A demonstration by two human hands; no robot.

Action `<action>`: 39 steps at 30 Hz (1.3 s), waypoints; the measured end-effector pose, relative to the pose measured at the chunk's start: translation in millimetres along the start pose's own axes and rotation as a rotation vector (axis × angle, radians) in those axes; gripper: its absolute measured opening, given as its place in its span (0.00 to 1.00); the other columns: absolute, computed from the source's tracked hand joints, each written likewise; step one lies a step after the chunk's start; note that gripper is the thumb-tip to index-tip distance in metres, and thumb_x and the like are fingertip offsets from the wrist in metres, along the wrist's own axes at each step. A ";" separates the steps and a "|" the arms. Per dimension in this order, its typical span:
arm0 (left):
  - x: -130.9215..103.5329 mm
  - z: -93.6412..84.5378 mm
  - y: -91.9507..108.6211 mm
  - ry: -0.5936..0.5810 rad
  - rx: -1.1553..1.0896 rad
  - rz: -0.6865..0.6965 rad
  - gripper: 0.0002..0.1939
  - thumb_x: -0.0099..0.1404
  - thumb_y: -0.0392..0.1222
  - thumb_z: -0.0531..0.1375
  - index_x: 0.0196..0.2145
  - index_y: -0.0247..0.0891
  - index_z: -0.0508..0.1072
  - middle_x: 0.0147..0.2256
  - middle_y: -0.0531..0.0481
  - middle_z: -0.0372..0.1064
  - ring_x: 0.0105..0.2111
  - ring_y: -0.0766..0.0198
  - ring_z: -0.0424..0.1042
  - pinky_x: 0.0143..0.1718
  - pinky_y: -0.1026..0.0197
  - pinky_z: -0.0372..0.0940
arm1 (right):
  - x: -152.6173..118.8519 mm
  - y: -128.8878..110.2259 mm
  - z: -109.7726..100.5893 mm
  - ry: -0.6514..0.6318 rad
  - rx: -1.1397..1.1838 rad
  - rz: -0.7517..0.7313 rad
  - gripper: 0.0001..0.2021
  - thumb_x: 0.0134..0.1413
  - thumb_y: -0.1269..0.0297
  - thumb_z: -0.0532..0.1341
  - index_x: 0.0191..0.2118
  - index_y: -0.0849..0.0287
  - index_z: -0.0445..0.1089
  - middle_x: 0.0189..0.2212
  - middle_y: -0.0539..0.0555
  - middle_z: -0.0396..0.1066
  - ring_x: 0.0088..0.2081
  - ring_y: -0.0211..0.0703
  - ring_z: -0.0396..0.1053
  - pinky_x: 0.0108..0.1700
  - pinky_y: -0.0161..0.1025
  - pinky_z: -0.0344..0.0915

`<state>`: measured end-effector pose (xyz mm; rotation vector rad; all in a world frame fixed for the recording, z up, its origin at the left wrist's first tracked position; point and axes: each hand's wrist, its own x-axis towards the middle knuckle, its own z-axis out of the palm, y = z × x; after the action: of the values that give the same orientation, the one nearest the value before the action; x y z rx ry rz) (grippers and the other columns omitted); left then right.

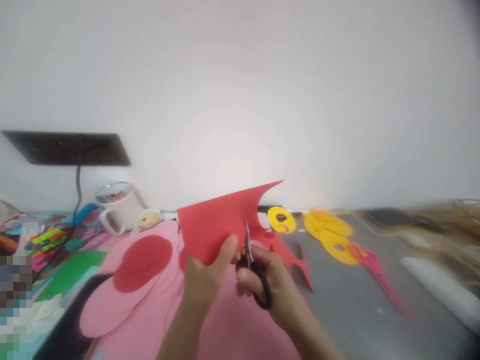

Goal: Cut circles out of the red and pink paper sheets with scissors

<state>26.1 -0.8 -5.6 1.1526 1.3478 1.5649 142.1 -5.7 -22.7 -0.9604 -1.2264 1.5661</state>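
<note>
My left hand (208, 272) grips the lower edge of a red paper sheet (213, 225), thumb on its front. The sheet stands tilted up, with a curved cut-out along its right side. Black-handled scissors (249, 250) are in my right hand (268, 280), fingers through the loops. Their blades point up at the sheet, close to my left thumb; I cannot tell how far apart they are. Under my hands lies pink paper (240, 320). Left of them, red paper circles (144, 260) rest on a stack of pink paper ovals (108, 312). Red paper scraps (288, 255) lie behind my right hand.
Yellow paper rounds (328, 230) and pink scissors (378, 275) lie on the grey table (337, 315) at right. A white lidded mug (122, 207) stands against the wall at back left. Colourful craft pieces (48, 237) and green paper (75, 272) crowd the left side.
</note>
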 end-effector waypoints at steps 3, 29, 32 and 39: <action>-5.3 2.2 12.7 -0.042 -0.011 -0.122 0.16 0.56 0.47 0.62 0.16 0.40 0.66 0.15 0.56 0.63 0.11 0.67 0.64 0.11 0.64 0.62 | -0.1 -2.7 1.5 -0.007 0.005 0.005 0.05 0.43 0.68 0.64 0.29 0.58 0.67 0.16 0.43 0.61 0.21 0.35 0.61 0.25 0.33 0.57; -6.6 -7.6 18.8 -0.014 0.166 -0.122 0.10 0.52 0.44 0.62 0.18 0.41 0.69 0.18 0.57 0.69 0.21 0.65 0.71 0.24 0.65 0.68 | -0.2 -3.8 -4.1 -0.082 -0.018 -0.039 0.14 0.43 0.58 0.70 0.29 0.58 0.65 0.19 0.43 0.56 0.22 0.33 0.49 0.24 0.32 0.47; -5.7 -8.0 18.3 -0.014 0.143 -0.101 0.10 0.52 0.44 0.63 0.17 0.41 0.69 0.19 0.56 0.69 0.23 0.65 0.72 0.25 0.65 0.68 | 0.2 -4.3 -4.2 -0.078 -0.018 -0.031 0.13 0.42 0.60 0.69 0.30 0.58 0.66 0.19 0.43 0.56 0.22 0.33 0.50 0.24 0.33 0.48; -4.7 -10.1 19.2 -0.063 0.095 -0.080 0.12 0.53 0.42 0.62 0.16 0.41 0.66 0.17 0.57 0.69 0.21 0.66 0.72 0.24 0.65 0.69 | 1.4 -1.5 -4.7 -0.042 -0.032 -0.010 0.12 0.40 0.64 0.68 0.32 0.59 0.68 0.20 0.45 0.62 0.23 0.35 0.57 0.26 0.33 0.55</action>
<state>18.1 -11.3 12.3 1.1802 1.4223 1.4097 146.4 -3.0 -22.3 -0.9441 -1.2868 1.5703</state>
